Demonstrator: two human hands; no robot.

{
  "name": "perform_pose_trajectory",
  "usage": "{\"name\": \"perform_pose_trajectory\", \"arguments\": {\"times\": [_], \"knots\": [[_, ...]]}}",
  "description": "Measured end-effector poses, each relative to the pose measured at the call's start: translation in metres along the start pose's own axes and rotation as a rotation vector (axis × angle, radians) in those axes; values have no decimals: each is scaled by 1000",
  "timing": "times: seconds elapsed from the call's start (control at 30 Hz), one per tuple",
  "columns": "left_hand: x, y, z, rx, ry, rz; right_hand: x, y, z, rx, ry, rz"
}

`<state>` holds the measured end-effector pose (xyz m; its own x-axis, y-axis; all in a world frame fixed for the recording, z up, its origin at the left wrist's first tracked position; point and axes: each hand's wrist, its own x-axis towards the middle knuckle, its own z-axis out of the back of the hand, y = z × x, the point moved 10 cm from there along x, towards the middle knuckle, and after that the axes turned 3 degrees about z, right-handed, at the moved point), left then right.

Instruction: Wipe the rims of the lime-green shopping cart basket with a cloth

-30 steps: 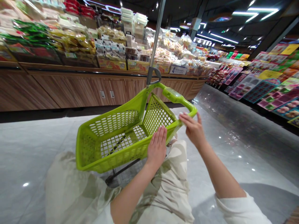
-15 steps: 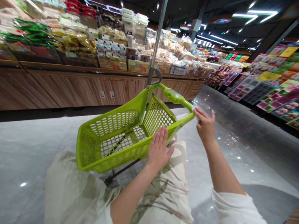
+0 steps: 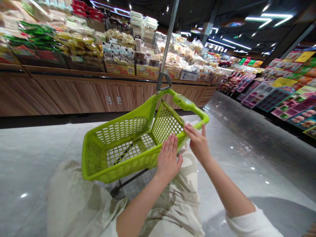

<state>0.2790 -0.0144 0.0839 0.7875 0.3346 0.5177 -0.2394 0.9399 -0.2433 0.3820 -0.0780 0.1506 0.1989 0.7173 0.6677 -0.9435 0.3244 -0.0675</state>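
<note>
A lime-green plastic shopping cart [image 3: 145, 161] stands in front of me, its latticed basket empty. My left hand [image 3: 169, 157] lies flat on the near side rim, fingers stretched out and holding nothing. Just right of it, my right hand [image 3: 197, 141] touches the same rim close to the handle [image 3: 203, 117]. A small white piece [image 3: 187, 124], which looks like a tissue, shows under its fingertips; most of it is hidden. The cart's folding child-seat panel [image 3: 166, 118] stands up between basket and handle.
Behind the cart runs a wood-fronted display counter [image 3: 86, 92] heaped with packaged food. A grey pole [image 3: 169, 39] rises from the cart's far corner. Shelves of colourful packs [image 3: 283, 95] line the right side, beyond a shiny tiled floor [image 3: 247, 158].
My right hand has moved left along the cart, from the handle's near corner to the side rim near my left hand. My left hand and the cart have hardly moved.
</note>
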Motion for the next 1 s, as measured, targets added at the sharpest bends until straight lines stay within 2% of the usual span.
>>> {"name": "perform_pose_trajectory", "arguments": {"times": [0.07,0.1,0.13,0.23,0.27,0.33,0.4,0.43,0.47,0.53,0.6,0.67,0.73,0.8,0.83,0.87,0.93,1.0], "knots": [[0,1,-1,-1,5,-3,-3,25,-12,71,104,156],[0,0,-2,-3,7,-7,-2,22,-12,75,116,162],[0,0,-1,-4,8,-11,0,8,-7,54,94,115],[0,0,-1,-2,4,-13,5,-48,18,-65,-67,-155],[0,0,0,0,1,-10,4,-55,22,-93,-107,-210],[0,-1,-1,-1,-4,-5,3,-37,15,-85,-97,-162],[0,-1,-1,-7,-2,-3,1,3,-2,-5,5,38],[0,-1,-2,-9,2,-5,-2,17,-9,34,61,121],[0,-1,-2,-11,6,-8,-3,21,-11,53,87,150],[0,0,-2,-12,10,-13,-1,-3,-1,32,55,57],[0,0,-2,-16,10,-15,3,-44,17,-30,-52,-146],[0,0,-2,-23,6,-9,2,-60,25,-74,-122,-269],[0,0,-2,-26,5,-2,1,-37,15,-56,-92,-203],[-1,0,-2,-18,5,1,-1,7,-4,17,17,0],[-1,0,-2,-10,6,-1,-4,23,-11,45,67,89],[-1,0,-2,-1,6,-7,-5,29,-13,60,99,137],[-1,0,-1,15,3,-17,-3,6,-4,31,72,82],[-1,0,0,17,-5,-20,3,-37,15,-30,-25,-93]]}}
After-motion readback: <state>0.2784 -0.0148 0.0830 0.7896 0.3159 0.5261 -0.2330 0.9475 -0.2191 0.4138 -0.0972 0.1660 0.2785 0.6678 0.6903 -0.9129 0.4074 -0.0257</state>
